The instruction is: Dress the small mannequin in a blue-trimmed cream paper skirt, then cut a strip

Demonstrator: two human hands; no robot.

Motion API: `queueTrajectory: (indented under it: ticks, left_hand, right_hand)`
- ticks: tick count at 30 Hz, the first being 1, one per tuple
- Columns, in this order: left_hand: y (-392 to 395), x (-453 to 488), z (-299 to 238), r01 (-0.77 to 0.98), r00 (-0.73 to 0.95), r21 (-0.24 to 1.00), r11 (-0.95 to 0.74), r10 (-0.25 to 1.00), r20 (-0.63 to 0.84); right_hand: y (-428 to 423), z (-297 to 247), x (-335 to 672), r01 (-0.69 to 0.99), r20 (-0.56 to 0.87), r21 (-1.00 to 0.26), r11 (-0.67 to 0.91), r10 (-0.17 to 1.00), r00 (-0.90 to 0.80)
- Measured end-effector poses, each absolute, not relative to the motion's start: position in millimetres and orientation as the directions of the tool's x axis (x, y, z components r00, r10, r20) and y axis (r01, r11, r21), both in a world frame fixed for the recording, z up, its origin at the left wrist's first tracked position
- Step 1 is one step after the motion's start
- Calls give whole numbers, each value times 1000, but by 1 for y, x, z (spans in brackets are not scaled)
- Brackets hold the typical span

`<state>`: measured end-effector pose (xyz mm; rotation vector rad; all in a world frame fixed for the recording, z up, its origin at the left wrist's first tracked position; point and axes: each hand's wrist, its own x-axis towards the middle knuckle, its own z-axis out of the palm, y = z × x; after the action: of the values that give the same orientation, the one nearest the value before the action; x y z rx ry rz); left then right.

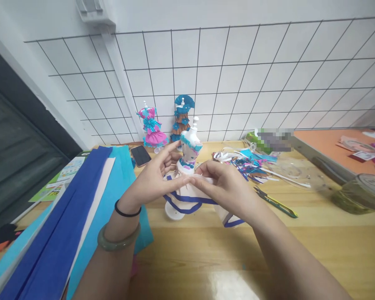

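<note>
On the desk (206, 258), the left hand (154, 177) and right hand (226, 187) each pinch the blue-edged paper skirt (187, 198), fingertips meeting just before the small mannequin (190, 146) it wraps. Behind the mannequin stand a pink-dressed figure (152, 130) and a teal-dressed figure (181, 116).

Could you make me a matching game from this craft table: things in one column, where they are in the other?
1. phone
2. pink-dressed mannequin
3. green bangle
4. blue-edged white strip

A. worn at the left hand's wrist
B. pinched by left hand and right hand
C. standing by the wall grid
D. flat on the table beside the teal paper

Pairs: 1-D, 2-C, 3-A, 4-B
</note>
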<state>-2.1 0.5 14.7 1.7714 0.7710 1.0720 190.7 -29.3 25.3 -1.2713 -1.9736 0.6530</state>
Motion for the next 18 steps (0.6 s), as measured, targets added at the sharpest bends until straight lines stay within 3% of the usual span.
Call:
queueTrajectory:
  ticks: [8,18]
  left_hand:
    - [1,-6,16,90,418,921,-378,854,310]
    - [0,-7,16,116,399,917,-381,864,308]
  right_hand:
    - [-26,23,192,615,321,-666,422,906,-275]
    - [-35,35,194,499,318,-700,511,849,-422]
